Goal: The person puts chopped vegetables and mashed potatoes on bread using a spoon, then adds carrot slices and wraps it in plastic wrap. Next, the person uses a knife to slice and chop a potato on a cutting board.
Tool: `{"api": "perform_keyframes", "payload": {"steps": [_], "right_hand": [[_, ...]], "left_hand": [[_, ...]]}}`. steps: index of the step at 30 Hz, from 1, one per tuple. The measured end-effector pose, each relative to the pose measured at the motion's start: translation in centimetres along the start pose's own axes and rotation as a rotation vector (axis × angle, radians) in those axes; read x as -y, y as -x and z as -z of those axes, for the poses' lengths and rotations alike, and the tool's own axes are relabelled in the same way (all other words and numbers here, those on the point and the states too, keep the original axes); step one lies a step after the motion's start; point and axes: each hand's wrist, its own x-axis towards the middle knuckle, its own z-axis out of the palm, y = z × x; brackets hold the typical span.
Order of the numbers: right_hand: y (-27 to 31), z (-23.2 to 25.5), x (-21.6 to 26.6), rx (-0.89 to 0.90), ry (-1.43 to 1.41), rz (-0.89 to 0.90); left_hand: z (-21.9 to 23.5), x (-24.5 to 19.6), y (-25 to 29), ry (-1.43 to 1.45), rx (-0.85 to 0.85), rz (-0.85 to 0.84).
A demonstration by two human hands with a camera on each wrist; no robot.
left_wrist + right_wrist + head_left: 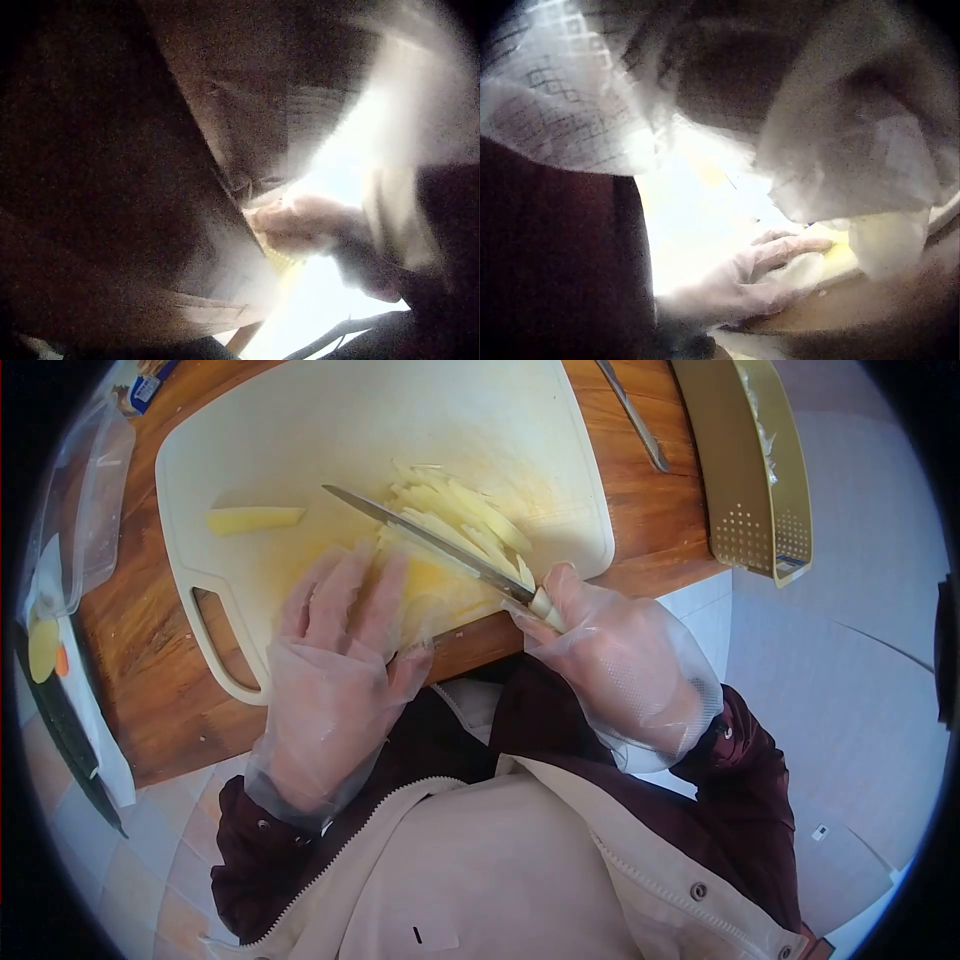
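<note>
In the head view, the gloved right hand [630, 660] grips the handle of a knife [440, 545], whose blade points up and left over a pile of pale yellow strips [460, 510] on a white cutting board [300, 420]. The gloved left hand [340, 660] lies on the board's near part, left of the blade, fingers extended over some yellow pieces that it partly hides. A single yellow piece [255, 519] lies apart, farther left. The right wrist view shows the left hand [757, 277] beside yellow pieces; the left wrist view is dark and blurred.
A clear plastic container [100, 510] stands at the left, near a cucumber [65, 735] and an orange piece [62, 661]. Right of the board are a metal utensil [635, 420] and a gold perforated holder [735, 470]. The wooden table's [160, 720] near edge runs under the board.
</note>
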Motion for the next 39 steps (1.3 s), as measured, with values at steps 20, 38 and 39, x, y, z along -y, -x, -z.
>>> {"api": "perform_keyframes", "payload": {"steps": [20, 38, 39], "right_hand": [[-0.4, -0.4, 0.1, 0.078, -0.267, -0.113], [0.4, -1.7, 0.8, -0.085, 0.077, 0.070], [0.3, -2.0, 0.7, 0.034, 0.060, 0.021]], "left_hand": [[0.1, 0.6, 0.2, 0.026, 0.018, -0.022], [-0.2, 0.6, 0.0, 0.015, 0.001, -0.050], [-0.2, 0.6, 0.1, 0.017, 0.002, -0.050]]}}
